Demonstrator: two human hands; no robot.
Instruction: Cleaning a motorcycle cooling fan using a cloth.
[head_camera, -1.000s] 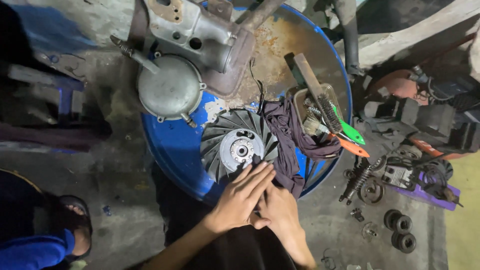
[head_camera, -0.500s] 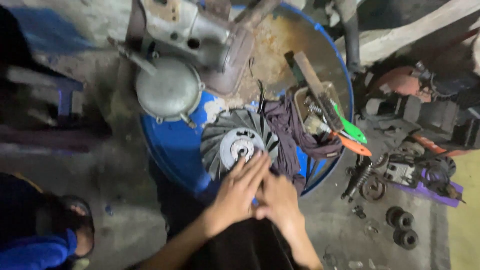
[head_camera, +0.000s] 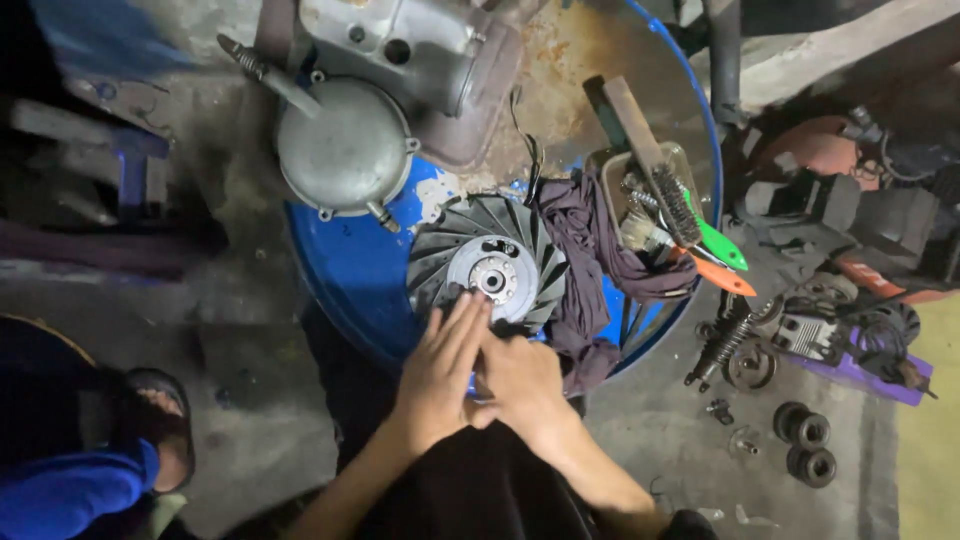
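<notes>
L hand (head_camera: 440, 375) flat on finned flywheel (head_camera: 490, 275), R hand (head_camera: 520, 385) beside (grip unclear, prob. nothing held).

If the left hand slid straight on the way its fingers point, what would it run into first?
Most likely the hub of the finned fan wheel: the left hand lies on the wheel's near edge, fingers aimed up and slightly right toward it.

Repair workshop, likely for small engines. A blue drum (head_camera: 350, 270) is serving as the surface, carrying an engine casing (head_camera: 400, 60), a finned fan wheel (head_camera: 490, 275), a rag (head_camera: 600, 260) and a wire brush (head_camera: 655, 170). Springs, pulleys and metal parts (head_camera: 790, 345) are lying on the stained concrete floor (head_camera: 230, 320).
</notes>
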